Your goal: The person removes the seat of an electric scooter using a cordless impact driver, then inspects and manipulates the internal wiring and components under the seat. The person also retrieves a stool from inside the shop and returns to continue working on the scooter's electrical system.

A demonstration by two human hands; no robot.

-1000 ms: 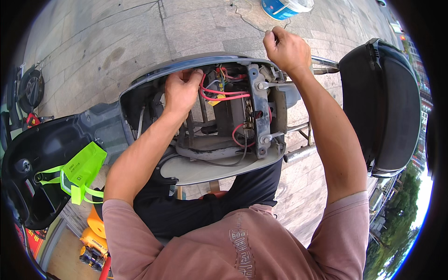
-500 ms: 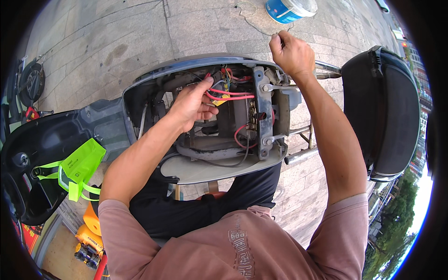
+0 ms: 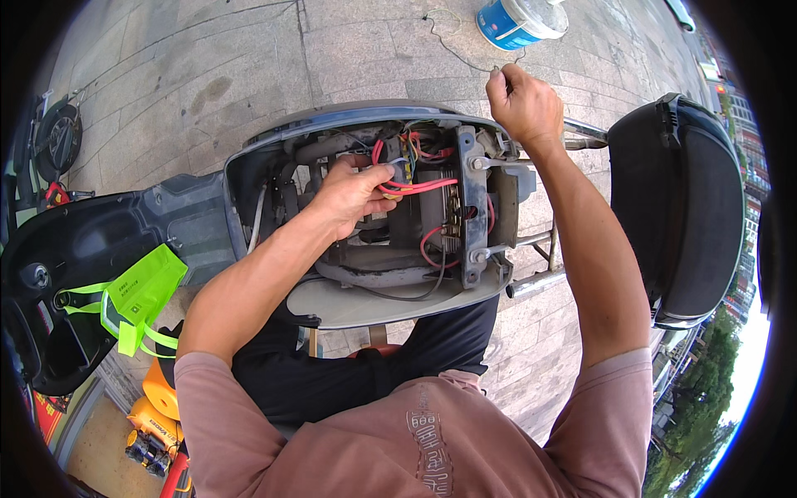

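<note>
Below me is the opened body of a scooter [image 3: 398,314], its inner parts exposed. My left hand [image 3: 353,192] is inside, thumb and fingers closed round red wires [image 3: 427,184] that bend up and run to a finned metal unit [image 3: 449,216]. Thinner coloured wires [image 3: 410,143] lie just beyond the fingertips. Past the body's far right corner, my right hand [image 3: 528,108] is raised in a closed pinch. A thin dark wire [image 3: 452,51] trails over the paving and meets its fingertips; the grip itself is partly hidden.
A blue and white bucket [image 3: 519,25] stands on the paving at the far side. To the right is a black top box [image 3: 677,212] beside metal rack tubes [image 3: 585,129]. A bright green bag [image 3: 141,290] hangs at left, above yellow-orange tools [image 3: 158,415].
My left hand has drawn slightly back toward me, and the red wires now bend upward at its thumb. The right hand keeps its pinch in nearly the same place.
</note>
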